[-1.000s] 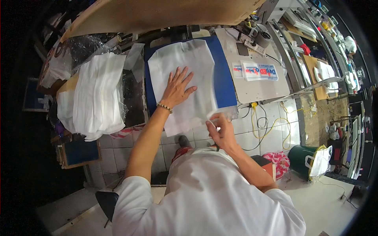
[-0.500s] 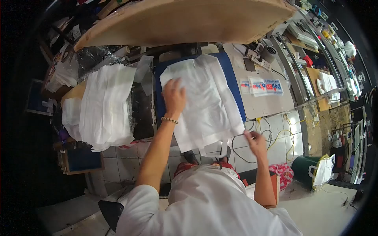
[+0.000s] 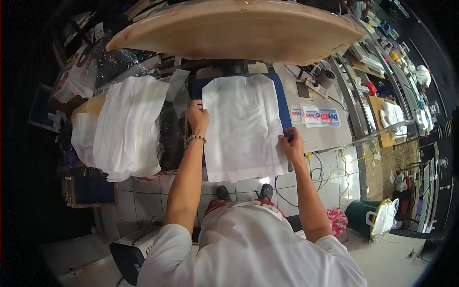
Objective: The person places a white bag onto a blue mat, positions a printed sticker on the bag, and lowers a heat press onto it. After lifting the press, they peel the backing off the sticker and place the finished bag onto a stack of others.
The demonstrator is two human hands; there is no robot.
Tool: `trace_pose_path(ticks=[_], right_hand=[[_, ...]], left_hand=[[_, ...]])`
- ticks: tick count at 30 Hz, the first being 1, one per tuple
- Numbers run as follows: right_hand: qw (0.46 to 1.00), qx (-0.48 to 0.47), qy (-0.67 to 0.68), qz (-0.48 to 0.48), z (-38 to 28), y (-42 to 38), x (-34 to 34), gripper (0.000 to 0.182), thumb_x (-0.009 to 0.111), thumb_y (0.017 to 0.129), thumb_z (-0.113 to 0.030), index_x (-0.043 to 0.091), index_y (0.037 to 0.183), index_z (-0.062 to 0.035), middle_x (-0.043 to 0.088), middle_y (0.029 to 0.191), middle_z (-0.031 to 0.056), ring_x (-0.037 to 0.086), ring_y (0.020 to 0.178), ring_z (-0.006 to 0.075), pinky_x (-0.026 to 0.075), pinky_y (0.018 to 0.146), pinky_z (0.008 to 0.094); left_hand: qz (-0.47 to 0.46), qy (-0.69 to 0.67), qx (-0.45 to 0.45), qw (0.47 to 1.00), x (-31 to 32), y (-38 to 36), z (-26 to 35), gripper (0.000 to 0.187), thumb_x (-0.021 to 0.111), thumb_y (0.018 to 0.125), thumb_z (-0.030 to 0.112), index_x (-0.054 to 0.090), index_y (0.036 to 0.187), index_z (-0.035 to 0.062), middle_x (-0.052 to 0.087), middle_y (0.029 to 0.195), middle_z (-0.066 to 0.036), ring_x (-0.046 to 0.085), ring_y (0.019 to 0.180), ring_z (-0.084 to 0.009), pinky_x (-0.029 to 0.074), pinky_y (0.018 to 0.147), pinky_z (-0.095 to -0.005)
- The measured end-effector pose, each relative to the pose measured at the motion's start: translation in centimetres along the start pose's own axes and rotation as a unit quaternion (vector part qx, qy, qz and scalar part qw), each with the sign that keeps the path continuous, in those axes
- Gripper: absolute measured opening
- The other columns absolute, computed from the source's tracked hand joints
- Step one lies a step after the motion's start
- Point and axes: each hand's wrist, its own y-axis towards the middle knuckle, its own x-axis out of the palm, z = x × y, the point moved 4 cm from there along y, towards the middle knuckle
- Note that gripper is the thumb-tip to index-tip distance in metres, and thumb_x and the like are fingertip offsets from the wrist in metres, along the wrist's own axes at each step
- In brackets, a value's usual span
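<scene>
A white fabric tote bag (image 3: 241, 126) lies flat, slightly wrinkled, over a blue board (image 3: 284, 107). My left hand (image 3: 197, 117) is at the bag's left edge, its fingers closed on the rim of the fabric. At the right edge, lower down, my right hand (image 3: 292, 145) pinches the fabric between thumb and fingers. The bag's near end hangs past the board toward me, and its handles are hidden. To the left lies a stack of similar white bags (image 3: 126, 126).
Printed transfer sheets (image 3: 320, 116) lie on the grey tabletop (image 3: 311, 136) at right, near a power strip (image 3: 313, 85). A large tan padded panel (image 3: 234, 31) overhangs the far side. Crumpled clear plastic (image 3: 112, 60) sits at far left. A green bin (image 3: 359, 217) stands on the floor.
The bag now lies straighter, and its handles have gone from sight at the near edge. My left hand moved to the left edge; my right hand moved up and inward along the right edge.
</scene>
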Motion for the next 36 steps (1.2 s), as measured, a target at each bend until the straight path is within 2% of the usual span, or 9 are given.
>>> trace_pose_path(ticks=[6, 10, 12, 16, 22, 25, 31, 34, 36], right_hand=[[0.997, -0.045, 0.059, 0.036, 3.5, 2.5, 0.7, 0.018, 0.075, 0.091, -0.014, 0.069, 0.098, 0.0006, 0.065, 0.075, 0.0061, 0.057, 0.066, 0.0134, 0.048, 0.064, 0.0298], [0.978, -0.078, -0.071, 0.182, 6.6, 7.8, -3.0, 0.034, 0.079, 0.087, -0.025, 0.070, 0.109, -0.0005, 0.068, 0.107, 0.0204, 0.068, 0.090, 0.0337, 0.054, 0.079, 0.0428], [0.950, -0.084, -0.218, 0.207, 10.1, 10.8, -3.7, 0.047, 0.081, 0.083, -0.031, 0.067, 0.116, -0.0009, 0.064, 0.118, 0.0227, 0.064, 0.105, 0.0385, 0.052, 0.089, 0.0483], [0.939, -0.061, -0.301, 0.158, 14.1, 13.8, -3.6, 0.053, 0.081, 0.081, -0.034, 0.065, 0.120, -0.0009, 0.062, 0.120, 0.0241, 0.062, 0.111, 0.0418, 0.051, 0.094, 0.0505], [0.941, -0.066, -0.323, 0.075, 17.8, 15.1, -2.8, 0.040, 0.081, 0.081, -0.029, 0.072, 0.108, -0.0011, 0.066, 0.119, 0.0210, 0.065, 0.109, 0.0406, 0.053, 0.092, 0.0481], [0.939, -0.111, -0.306, 0.112, 18.5, 15.0, -4.0, 0.026, 0.079, 0.082, -0.026, 0.076, 0.094, -0.0031, 0.073, 0.100, 0.0167, 0.070, 0.096, 0.0395, 0.055, 0.087, 0.0469], [0.986, 0.071, -0.090, 0.120, 16.6, 14.8, -7.6, 0.028, 0.086, 0.081, -0.030, 0.077, 0.078, -0.0038, 0.075, 0.077, 0.0125, 0.070, 0.069, 0.0274, 0.053, 0.070, 0.0412], [0.977, 0.044, 0.104, 0.180, 13.9, 14.0, -11.0, 0.027, 0.086, 0.086, -0.025, 0.075, 0.081, -0.0012, 0.074, 0.078, 0.0079, 0.065, 0.074, 0.0104, 0.052, 0.069, 0.0297], [0.962, -0.096, 0.195, 0.167, 5.4, 11.5, -9.7, 0.016, 0.082, 0.087, -0.017, 0.075, 0.091, -0.0032, 0.075, 0.078, 0.0080, 0.067, 0.070, 0.0154, 0.053, 0.069, 0.0330]], left_hand=[[-0.012, 0.063, 0.092, 0.994, 0.6, 0.9, -2.9, 0.024, 0.074, 0.077, 0.001, 0.069, 0.101, 0.0022, 0.069, 0.096, -0.017, 0.067, 0.091, -0.0347, 0.054, 0.081, -0.0441], [-0.032, 0.106, 0.099, 0.989, 0.6, -0.9, -1.7, 0.031, 0.075, 0.077, 0.005, 0.069, 0.107, 0.0033, 0.067, 0.101, -0.018, 0.064, 0.101, -0.0359, 0.051, 0.089, -0.0455], [0.074, 0.268, 0.219, 0.935, -1.1, -4.9, 5.1, 0.039, 0.079, 0.078, 0.012, 0.068, 0.116, 0.0056, 0.063, 0.114, -0.020, 0.059, 0.112, -0.0368, 0.048, 0.096, -0.0488], [-0.186, 0.095, 0.361, 0.909, 5.7, -11.4, 7.6, 0.061, 0.080, 0.083, 0.033, 0.063, 0.137, 0.0113, 0.045, 0.152, -0.022, 0.042, 0.140, -0.0436, 0.037, 0.112, -0.0554], [-0.216, 0.251, 0.350, 0.876, 9.3, -16.0, 9.2, 0.076, 0.063, 0.093, 0.058, 0.045, 0.157, 0.0207, 0.025, 0.169, -0.019, 0.021, 0.153, -0.0494, 0.021, 0.119, -0.0668], [-0.233, 0.252, 0.354, 0.870, 9.3, -15.9, 9.0, 0.076, 0.056, 0.095, 0.063, 0.043, 0.159, 0.0231, 0.024, 0.169, -0.018, 0.018, 0.154, -0.0494, 0.018, 0.121, -0.0659], [-0.226, 0.237, 0.357, 0.875, 9.4, -15.7, 8.8, 0.074, 0.062, 0.093, 0.059, 0.046, 0.156, 0.0225, 0.027, 0.167, -0.022, 0.019, 0.152, -0.0517, 0.018, 0.120, -0.0666], [-0.260, 0.235, 0.309, 0.884, 9.0, -15.5, 9.9, 0.077, 0.064, 0.094, 0.057, 0.046, 0.155, 0.0141, 0.031, 0.165, -0.021, 0.024, 0.152, -0.0483, 0.021, 0.121, -0.0627], [-0.266, 0.012, 0.251, 0.931, 8.5, -15.3, 12.4, 0.080, 0.068, 0.093, 0.057, 0.047, 0.153, 0.0086, 0.041, 0.156, -0.027, 0.035, 0.147, -0.0451, 0.028, 0.120, -0.0570]])
